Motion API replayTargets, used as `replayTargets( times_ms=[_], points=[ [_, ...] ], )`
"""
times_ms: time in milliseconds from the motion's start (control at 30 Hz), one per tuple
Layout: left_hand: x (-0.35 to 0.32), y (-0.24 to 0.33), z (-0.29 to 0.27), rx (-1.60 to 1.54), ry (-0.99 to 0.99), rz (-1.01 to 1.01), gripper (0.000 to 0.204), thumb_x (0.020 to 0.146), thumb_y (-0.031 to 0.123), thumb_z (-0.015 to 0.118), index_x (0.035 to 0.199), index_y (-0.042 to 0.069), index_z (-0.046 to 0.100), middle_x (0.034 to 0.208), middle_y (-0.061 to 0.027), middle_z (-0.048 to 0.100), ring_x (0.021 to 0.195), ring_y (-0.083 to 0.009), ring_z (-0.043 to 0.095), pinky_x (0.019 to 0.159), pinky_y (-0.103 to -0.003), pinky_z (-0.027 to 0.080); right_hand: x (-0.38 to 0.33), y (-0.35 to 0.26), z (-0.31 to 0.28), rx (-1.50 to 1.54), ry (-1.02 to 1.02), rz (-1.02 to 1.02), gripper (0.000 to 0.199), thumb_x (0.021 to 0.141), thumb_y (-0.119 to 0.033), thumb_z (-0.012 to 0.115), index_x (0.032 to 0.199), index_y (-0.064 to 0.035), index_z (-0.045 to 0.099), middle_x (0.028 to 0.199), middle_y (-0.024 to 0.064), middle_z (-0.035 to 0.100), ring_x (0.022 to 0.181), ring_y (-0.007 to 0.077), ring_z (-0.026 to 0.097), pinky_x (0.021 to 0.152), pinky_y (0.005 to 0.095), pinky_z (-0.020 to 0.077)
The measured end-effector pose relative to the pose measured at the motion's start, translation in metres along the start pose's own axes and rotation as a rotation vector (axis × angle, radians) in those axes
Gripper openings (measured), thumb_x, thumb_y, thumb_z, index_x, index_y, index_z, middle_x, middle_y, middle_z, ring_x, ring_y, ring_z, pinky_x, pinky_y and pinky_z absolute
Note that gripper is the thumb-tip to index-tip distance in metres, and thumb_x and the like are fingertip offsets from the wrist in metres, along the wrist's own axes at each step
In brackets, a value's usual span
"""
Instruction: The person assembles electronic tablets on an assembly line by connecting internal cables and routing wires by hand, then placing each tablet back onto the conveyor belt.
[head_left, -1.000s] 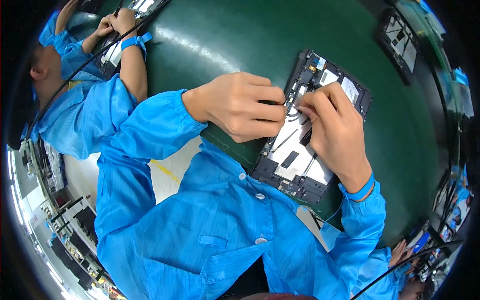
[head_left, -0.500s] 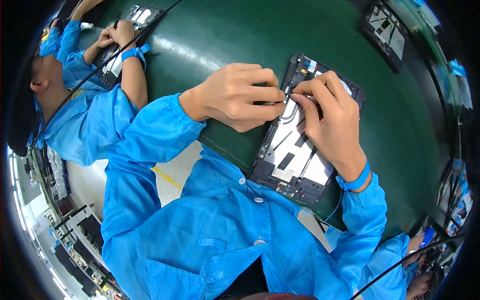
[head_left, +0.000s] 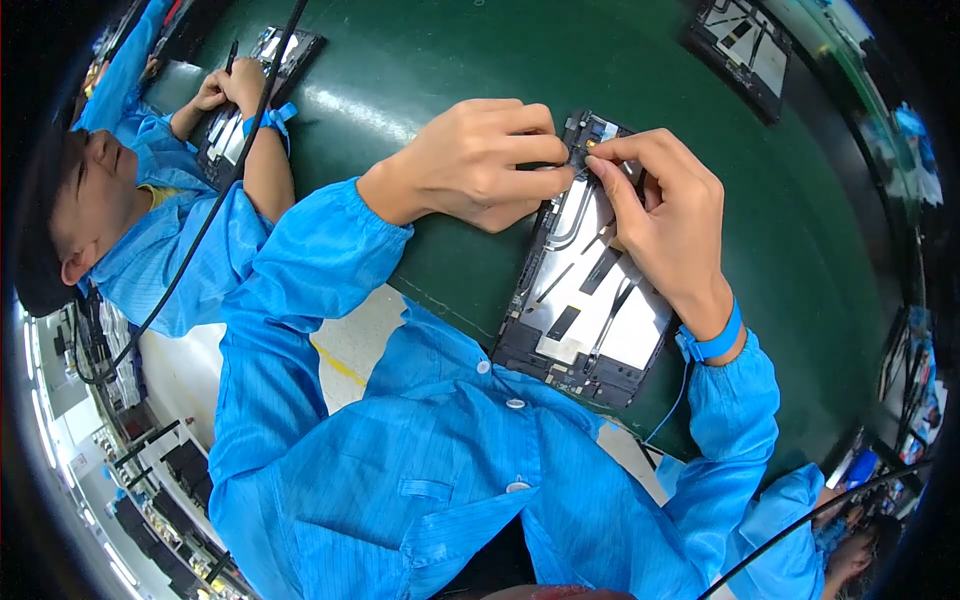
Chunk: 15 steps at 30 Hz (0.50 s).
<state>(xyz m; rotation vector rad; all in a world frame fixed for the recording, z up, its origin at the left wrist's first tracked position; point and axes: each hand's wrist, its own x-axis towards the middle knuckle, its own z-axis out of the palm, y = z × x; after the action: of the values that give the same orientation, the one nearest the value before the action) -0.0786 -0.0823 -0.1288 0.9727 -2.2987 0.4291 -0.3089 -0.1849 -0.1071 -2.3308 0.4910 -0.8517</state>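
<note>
Two bare hands meet at the far end of an opened tablet chassis (head_left: 590, 290), which lies flat on the green work mat (head_left: 800, 250) just ahead of the person's chest, long axis running away from the body. Head view: the left hand (head_left: 480, 160) rests with its palm down on the mat beside the chassis, fingers curled together, thumb and forefinger pinched against a small dark component (head_left: 578, 152) at the chassis's top corner. The right hand (head_left: 670, 215) lies over the upper right part of the chassis, fingers bent, forefinger tip pressed to the same corner, touching the left fingertips. A blue wrist strap (head_left: 712, 342) circles the right wrist, its thin cord trailing down past the chassis edge. Inside the chassis, silver plates and dark strips show. At upper left, a co-worker's hands (head_left: 228, 90) rest on a second chassis (head_left: 255, 75). A third chassis (head_left: 745, 45) lies well apart at upper right.
</note>
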Motion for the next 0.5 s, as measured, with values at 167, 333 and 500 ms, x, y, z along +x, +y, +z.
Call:
replayTargets(
  times_ms=[167,333,500],
  points=[
    [-0.004,0.009,0.005,-0.123,0.053,-0.135,0.040,0.065,0.003,0.071,0.104,0.004,0.081,0.095,-0.0062,0.074,0.081,-0.0260,0.068,0.061,-0.037,0.057,-0.002,0.002,-0.001,0.016,0.000,0.017,0.010,0.091,-0.006,0.083,0.100,-0.0025,0.081,0.091,0.0121,0.075,0.074,0.0254,0.074,0.066,0.0348,0.0567],
    [-0.006,0.009,0.010,-0.181,0.069,-0.179,0.041,0.068,0.000,0.068,0.107,0.002,0.082,0.090,-0.0068,0.074,0.080,-0.0256,0.068,0.060,-0.037,0.056,-0.002,0.004,0.000,0.010,-0.004,0.042,0.010,0.091,-0.006,0.083,0.100,-0.0027,0.081,0.091,0.0114,0.074,0.072,0.0245,0.072,0.064,0.0349,0.0548],
    [-0.003,0.012,-0.005,-0.142,0.043,-0.179,0.041,0.071,0.001,0.068,0.109,0.002,0.082,0.091,-0.0078,0.074,0.078,-0.0257,0.067,0.061,-0.038,0.056,0.006,-0.006,-0.003,0.036,-0.015,0.004,0.010,0.091,-0.004,0.082,0.100,-0.0026,0.081,0.092,0.0113,0.075,0.073,0.0237,0.072,0.064,0.0347,0.0548]
  ],
)
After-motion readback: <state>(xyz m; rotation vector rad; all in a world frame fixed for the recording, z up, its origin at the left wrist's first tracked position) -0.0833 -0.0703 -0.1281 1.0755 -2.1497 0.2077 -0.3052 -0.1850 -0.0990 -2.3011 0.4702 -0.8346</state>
